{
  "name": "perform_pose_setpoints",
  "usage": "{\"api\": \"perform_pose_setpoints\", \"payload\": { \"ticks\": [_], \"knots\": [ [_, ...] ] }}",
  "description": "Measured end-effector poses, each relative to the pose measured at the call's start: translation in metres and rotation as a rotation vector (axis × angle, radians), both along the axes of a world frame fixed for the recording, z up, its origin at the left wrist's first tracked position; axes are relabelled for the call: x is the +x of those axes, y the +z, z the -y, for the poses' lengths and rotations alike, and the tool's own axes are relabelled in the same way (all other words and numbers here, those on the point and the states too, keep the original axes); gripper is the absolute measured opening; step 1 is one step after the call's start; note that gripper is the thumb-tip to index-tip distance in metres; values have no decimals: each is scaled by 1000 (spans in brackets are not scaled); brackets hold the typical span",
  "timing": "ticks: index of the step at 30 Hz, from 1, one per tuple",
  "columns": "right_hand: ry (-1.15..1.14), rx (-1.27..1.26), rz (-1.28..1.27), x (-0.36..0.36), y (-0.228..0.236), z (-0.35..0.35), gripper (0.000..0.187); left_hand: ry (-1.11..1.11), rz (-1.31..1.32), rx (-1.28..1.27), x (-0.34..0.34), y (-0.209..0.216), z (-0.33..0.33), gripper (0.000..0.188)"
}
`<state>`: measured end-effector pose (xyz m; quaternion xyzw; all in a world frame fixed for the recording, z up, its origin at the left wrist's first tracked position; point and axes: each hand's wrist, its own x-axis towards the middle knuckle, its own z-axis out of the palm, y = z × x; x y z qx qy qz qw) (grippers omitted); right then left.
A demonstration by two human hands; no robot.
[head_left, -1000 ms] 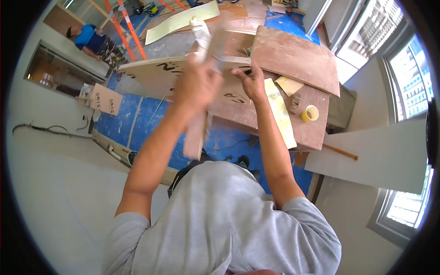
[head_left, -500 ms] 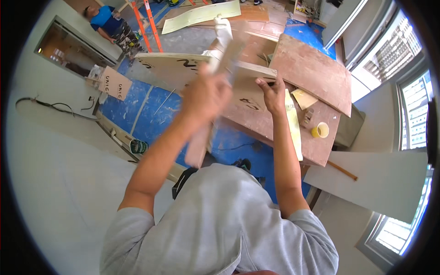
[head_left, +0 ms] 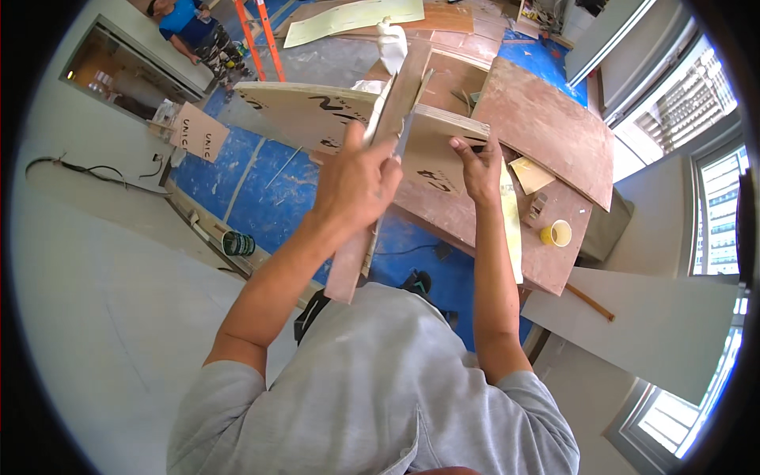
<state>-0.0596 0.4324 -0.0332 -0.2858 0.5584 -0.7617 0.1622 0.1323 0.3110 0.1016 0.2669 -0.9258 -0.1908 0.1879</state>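
My left hand [head_left: 358,180] is closed around a long, flat wooden strip [head_left: 346,273], which slants up and away across the plywood panel. A lighter sliver or torn edge shows along the strip. My right hand [head_left: 480,168] grips the right end of the plywood panel [head_left: 289,111], thumb on its near face and fingers at its top edge. That panel stands on edge, dark lettering on its face, and partly hides the brown worktable [head_left: 431,204]. Behind the strip's far end stands a white bottle [head_left: 393,51].
On the worktable's right side lie a brown board [head_left: 546,119], a yellow cup [head_left: 556,233], a small wooden block [head_left: 536,207] and a pale yellow strip [head_left: 510,226]. Blue sheeting [head_left: 261,178] covers the floor. An orange ladder [head_left: 261,39] and a person [head_left: 194,36] are at far left.
The wooden strip and my left hand, blurred by motion before, now show sharply and sit slightly lower. My right hand keeps its grip on the panel. The whole view has shifted a little.
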Motion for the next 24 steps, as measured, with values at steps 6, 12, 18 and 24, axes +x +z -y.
{"api": "perform_pose_setpoints", "payload": {
  "ticks": [6,12,18,24],
  "knots": [
    [49,-32,-8,11,7,4,30,281,-14,-253,-6,-10,158,25],
    [3,81,-13,9,3,-5,27,85,82,-46,1,9,25,36],
    [41,-43,-33,18,3,-6,27,226,-2,-191,16,-18,134,38],
    [25,-27,-16,11,6,-1,26,184,-41,-250,13,7,124,39]
  ]
}}
